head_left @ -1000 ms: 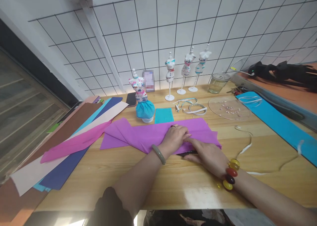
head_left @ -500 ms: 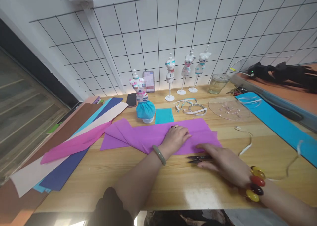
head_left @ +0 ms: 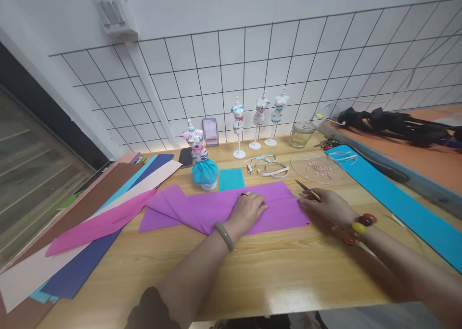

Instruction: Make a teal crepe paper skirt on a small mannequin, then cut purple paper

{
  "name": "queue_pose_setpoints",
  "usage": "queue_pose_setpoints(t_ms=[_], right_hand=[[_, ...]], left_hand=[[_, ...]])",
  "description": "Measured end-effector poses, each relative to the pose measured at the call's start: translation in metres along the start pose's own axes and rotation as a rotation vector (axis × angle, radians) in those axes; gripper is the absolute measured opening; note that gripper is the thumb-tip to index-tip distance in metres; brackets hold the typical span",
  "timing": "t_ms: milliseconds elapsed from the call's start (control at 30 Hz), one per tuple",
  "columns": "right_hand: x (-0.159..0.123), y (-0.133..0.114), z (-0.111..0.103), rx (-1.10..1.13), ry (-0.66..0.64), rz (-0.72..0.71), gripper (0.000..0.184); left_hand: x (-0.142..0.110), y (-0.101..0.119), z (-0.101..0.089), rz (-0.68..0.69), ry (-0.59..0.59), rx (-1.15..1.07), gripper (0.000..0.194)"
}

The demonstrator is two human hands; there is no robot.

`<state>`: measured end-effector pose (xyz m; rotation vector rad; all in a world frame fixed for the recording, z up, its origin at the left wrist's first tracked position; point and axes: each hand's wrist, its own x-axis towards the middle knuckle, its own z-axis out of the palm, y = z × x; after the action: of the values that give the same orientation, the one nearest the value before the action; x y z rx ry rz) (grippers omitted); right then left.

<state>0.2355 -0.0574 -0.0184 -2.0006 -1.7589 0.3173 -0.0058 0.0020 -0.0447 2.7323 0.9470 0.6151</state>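
A long strip of purple fabric (head_left: 216, 208) lies across the table, folded over at its left end. My left hand (head_left: 249, 209) presses down on its middle, fingers bent and close together on the cloth. In my right hand (head_left: 327, 206) is a pair of small dark thread snips (head_left: 306, 189), gripped with the pointed tips up and to the left. That hand is just beyond the fabric's right end, and its lower fingers are partly hidden. Behind the purple strip lies a folded turquoise cloth (head_left: 231, 179). Beside it stands a small dress form (head_left: 197, 148) in a turquoise skirt.
Several strips of coloured fabric (head_left: 97, 218) overlap at the left. Three more dress forms (head_left: 238, 120) stand at the back, near ribbons (head_left: 276, 169), a round dish of beads (head_left: 317, 168) and a glass jar (head_left: 302, 135). A blue strip (head_left: 393, 199) runs along the right.
My right hand has lifted the thread snips from the tabletop and turned their tips upward near the fabric's right end. My left hand stays on the fabric. The view has tilted up.
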Motion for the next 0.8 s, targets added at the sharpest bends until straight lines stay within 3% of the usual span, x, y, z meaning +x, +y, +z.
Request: queue_pose_setpoints(t_ms=[100,367,667,800], right_hand=[[0.012,-0.005,0.011,0.006,-0.101,-0.003,0.034],[0.025,0.005,0.027,0.02,-0.154,-0.037,0.042],[0.028,0.05,0.002,0.039,-0.13,0.051,0.043],[0.017,0.051,-0.011,0.078,-0.104,0.083,0.045]], left_hand=[[0.0,0.002,-0.002,0.007,-0.004,0.001,0.022],[-0.005,0.0,-0.021,-0.007,-0.053,0.024,0.028],[-0.052,-0.043,-0.089,-0.066,-0.169,0.1,0.041],[-0.073,-0.056,-0.115,-0.056,-0.282,0.243,0.051]])
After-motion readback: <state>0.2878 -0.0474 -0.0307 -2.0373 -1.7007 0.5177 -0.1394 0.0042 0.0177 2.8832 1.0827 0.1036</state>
